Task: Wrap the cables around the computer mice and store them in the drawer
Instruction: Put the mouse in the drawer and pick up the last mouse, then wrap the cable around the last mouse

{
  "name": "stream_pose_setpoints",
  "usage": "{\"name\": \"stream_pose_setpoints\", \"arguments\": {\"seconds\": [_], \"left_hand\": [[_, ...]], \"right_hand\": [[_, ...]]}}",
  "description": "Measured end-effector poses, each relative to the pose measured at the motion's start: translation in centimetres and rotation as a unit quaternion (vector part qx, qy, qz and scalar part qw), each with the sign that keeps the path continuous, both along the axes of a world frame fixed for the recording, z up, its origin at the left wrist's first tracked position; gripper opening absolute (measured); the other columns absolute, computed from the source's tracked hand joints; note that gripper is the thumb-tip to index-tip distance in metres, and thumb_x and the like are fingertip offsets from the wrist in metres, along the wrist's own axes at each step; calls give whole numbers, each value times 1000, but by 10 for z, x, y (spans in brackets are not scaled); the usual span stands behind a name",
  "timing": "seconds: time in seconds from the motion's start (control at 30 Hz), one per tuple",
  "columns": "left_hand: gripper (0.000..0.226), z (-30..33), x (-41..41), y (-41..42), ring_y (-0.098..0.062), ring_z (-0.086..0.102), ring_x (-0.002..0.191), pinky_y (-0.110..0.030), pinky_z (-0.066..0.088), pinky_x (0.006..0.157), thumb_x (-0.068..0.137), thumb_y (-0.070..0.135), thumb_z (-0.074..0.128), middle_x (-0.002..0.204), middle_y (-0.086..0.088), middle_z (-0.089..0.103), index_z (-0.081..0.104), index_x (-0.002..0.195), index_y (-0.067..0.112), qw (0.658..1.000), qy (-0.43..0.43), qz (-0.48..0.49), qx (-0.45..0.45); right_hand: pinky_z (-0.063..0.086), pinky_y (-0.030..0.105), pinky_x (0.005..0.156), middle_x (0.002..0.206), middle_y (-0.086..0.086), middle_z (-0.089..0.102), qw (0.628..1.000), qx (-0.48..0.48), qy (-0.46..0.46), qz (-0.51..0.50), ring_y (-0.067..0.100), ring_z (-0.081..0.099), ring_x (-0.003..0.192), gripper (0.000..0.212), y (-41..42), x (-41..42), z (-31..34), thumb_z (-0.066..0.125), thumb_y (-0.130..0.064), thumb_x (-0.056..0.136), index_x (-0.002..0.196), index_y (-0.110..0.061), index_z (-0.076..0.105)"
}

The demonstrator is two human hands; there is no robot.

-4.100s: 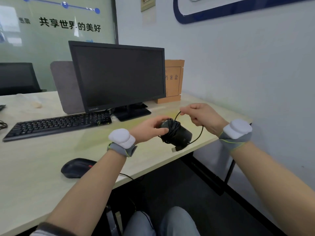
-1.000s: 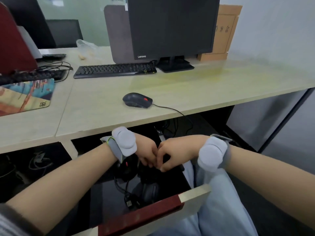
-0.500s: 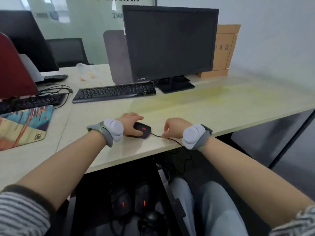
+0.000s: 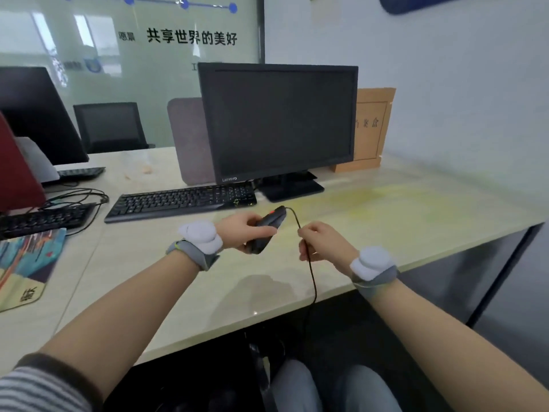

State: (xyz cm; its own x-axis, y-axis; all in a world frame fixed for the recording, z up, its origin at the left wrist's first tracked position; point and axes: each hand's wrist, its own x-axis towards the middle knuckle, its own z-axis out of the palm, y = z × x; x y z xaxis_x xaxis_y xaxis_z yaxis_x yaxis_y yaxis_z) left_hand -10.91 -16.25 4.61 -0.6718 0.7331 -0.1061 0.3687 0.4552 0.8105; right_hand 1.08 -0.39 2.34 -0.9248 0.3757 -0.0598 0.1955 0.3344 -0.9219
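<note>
The left hand (image 4: 248,231) covers the rear and near side of the mouse (image 4: 269,226), so only its front end and top show. The cable (image 4: 312,278) passes inside the curled right hand (image 4: 319,243), then drops past the tabletop (image 4: 416,221) edge below the mouse into shadow, where its end is lost. Left of the mouse, a second keyboard (image 4: 44,218) and a patterned mat (image 4: 26,263) are cut off by the picture's edge.

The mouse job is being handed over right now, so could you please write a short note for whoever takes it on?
Left hand grips the black mouse, lifted above the desk. Right hand pinches its cable, which runs down over the desk edge.
Done: mouse picked up.
Left: no loop is wound around it yet; wrap the cable, then put it in the drawer, which is out of view.
</note>
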Motion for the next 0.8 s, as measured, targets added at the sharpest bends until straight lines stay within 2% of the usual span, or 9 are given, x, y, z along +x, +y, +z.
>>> {"name": "stream_pose_setpoints", "arguments": {"seconds": [0.07,0.2,0.3,0.37,0.47,0.53,0.6,0.67,0.8], "left_hand": [[29,6,14,32,-22,62,78,-37,58,70,86,36,61,89,-10,61,59,100,10,980,-134,48,136],[41,23,46,89,-21,68,75,-22,49,51,86,51,53,86,-8,66,56,99,12,877,-338,111,324],[51,25,61,108,-21,68,90,-28,48,64,82,61,53,91,-4,63,51,111,19,816,-422,74,390],[59,25,72,124,-23,67,98,-45,48,89,81,65,51,107,-4,61,45,124,26,817,-418,54,393],[64,29,87,144,-32,63,104,-50,45,97,82,66,46,126,-6,54,35,134,31,835,-386,52,389],[64,37,92,150,-31,65,94,-45,53,86,82,64,49,113,-10,58,37,132,25,803,-430,37,411],[62,47,93,153,-20,61,68,-29,56,60,80,61,56,88,-7,55,45,121,17,749,-489,33,446],[55,53,88,154,-11,48,54,-17,41,41,80,63,53,74,-2,47,50,103,13,751,-482,32,450],[26,68,78,155,-15,40,58,-19,27,43,88,34,33,75,-3,43,48,89,13,757,-446,-21,477]], "right_hand": [[51,27,65,60,1,64,996,-51,55,-38,16,62,60,13,17,8,10,43,-18,94,89,-12,53],[48,28,68,63,5,66,992,-42,90,-76,13,63,59,16,36,26,7,40,-18,96,88,-12,52],[48,34,71,54,2,60,993,-32,88,-68,17,62,56,22,38,39,-4,34,-12,97,85,-9,52],[49,37,71,49,1,54,991,-21,108,-72,19,60,53,26,44,45,-3,33,-12,99,80,-10,51],[47,33,63,50,4,51,991,15,118,-55,16,56,47,27,50,52,1,33,-13,98,77,-10,50],[45,29,60,49,1,53,992,50,112,-42,15,57,48,28,53,54,4,34,-14,98,76,-13,52],[48,24,61,49,-3,56,991,45,126,-22,14,60,51,28,56,56,8,37,-16,97,77,-16,55],[54,25,74,57,-4,64,991,-9,135,21,15,67,65,23,57,57,10,43,-19,96,80,-17,60],[46,28,98,88,-7,73,992,-30,45,110,10,65,98,18,65,65,-13,49,-37,91,91,-25,62]]}}
